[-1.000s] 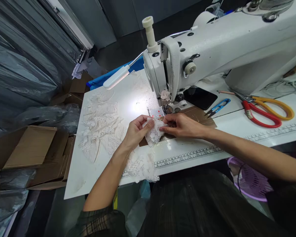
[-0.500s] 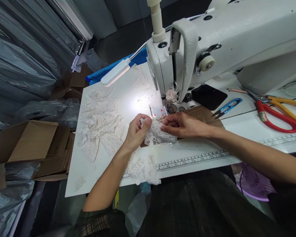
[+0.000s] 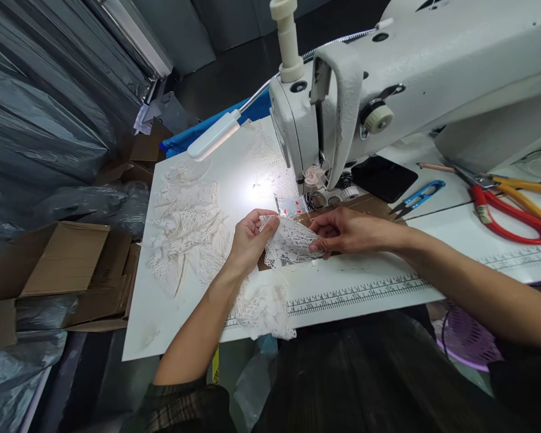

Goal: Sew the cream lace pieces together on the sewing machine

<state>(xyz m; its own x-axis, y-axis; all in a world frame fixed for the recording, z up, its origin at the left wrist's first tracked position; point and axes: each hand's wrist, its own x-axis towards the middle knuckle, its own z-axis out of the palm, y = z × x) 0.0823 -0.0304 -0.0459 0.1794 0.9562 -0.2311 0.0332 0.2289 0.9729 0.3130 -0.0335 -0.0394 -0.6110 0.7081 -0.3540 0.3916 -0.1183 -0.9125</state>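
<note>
Centrally, a piece of white lace (image 3: 291,243) is spread between two bare hands, above a white table (image 3: 365,279) and partly over a brown sheet (image 3: 373,207). At its nine o'clock, the left hand (image 3: 247,242) pinches the upper corner between thumb and fingers. At three o'clock, the right hand (image 3: 354,231) has curled fingers and a thumb touching the other edge; whether they grip it, I cannot tell. A white sewing machine (image 3: 415,72) rises at one o'clock. Farther out, a lace pile (image 3: 184,222) lies at nine, a lace bundle (image 3: 267,310) at seven, a black phone (image 3: 384,177) at two, and red-and-yellow scissors (image 3: 509,219) near three.
</note>
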